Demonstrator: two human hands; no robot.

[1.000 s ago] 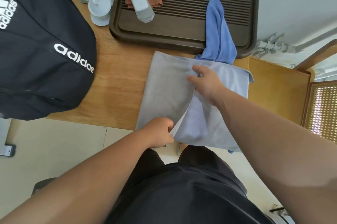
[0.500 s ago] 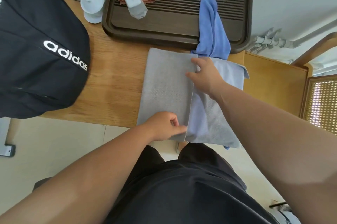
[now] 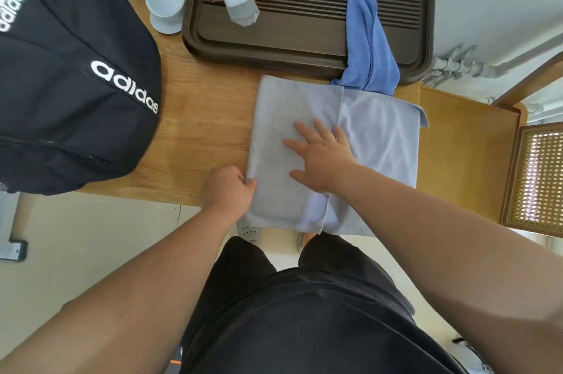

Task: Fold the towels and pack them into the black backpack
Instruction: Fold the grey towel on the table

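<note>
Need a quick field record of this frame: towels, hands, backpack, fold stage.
grey towel: flat on table, flap folded over from the left, near end overhangs the table edge
left hand: grips the grey towel's left edge
right hand: flat, fingers spread, presses the folded flap
blue towel: unfolded, draped from tray onto table
black backpack: on table, at left
fold stage: grey towel part folded, not yet in backpack

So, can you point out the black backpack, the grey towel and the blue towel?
black backpack (image 3: 61,105): head view, on its front panel.
grey towel (image 3: 292,105): head view, on the folded-over left half.
blue towel (image 3: 370,47): head view, on its bunched middle.
</note>
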